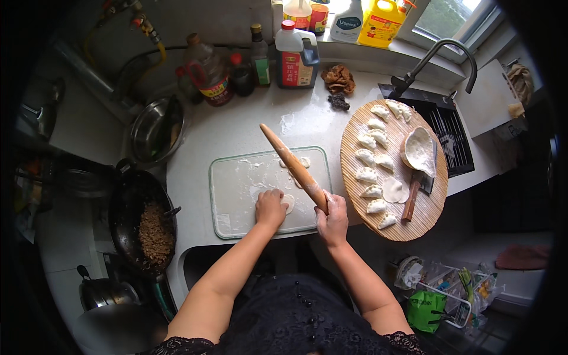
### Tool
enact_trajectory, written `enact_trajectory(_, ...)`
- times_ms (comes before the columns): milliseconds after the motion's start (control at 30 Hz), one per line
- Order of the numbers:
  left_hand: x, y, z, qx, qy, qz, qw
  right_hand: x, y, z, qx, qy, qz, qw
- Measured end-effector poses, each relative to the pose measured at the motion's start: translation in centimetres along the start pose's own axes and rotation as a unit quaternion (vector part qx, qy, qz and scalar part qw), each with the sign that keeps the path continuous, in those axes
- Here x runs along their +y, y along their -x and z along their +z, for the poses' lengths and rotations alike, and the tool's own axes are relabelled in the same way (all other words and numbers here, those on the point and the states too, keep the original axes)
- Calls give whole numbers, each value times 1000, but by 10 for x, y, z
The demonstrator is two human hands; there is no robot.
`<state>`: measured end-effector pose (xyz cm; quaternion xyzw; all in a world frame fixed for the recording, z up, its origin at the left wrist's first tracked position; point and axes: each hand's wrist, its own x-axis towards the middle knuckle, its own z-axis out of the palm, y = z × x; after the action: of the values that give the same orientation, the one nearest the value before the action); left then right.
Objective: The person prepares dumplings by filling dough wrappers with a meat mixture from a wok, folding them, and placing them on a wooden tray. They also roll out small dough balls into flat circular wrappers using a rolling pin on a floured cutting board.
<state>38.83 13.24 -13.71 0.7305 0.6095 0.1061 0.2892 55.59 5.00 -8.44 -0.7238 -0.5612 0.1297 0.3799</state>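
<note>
My right hand (332,220) is wrapped round the near end of a wooden rolling pin (294,165), which is raised at a slant over the board, its far tip pointing up and left. Below it my left hand (271,208) rests on the flour-dusted cutting board (228,195), its bent fingers gripping the edge of a small round dough wrapper (287,204). My fingers hide part of that wrapper. More small dough pieces (304,161) lie towards the board's far right, partly behind the pin.
To the right a round slatted tray (355,204) bears several dumplings (366,174), flat wrappers (395,189), a floury bowl (418,151) and a cleaver (412,204). A wok of minced filling (156,234) stands at left. Bottles (296,59) line the back; a sink (455,133) lies far right.
</note>
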Motion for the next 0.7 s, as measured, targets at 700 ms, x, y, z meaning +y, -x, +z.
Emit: enact_trajectory(700, -21, 25, 1, 152, 48, 281, 946, 29, 12, 0, -15, -20, 20, 999)
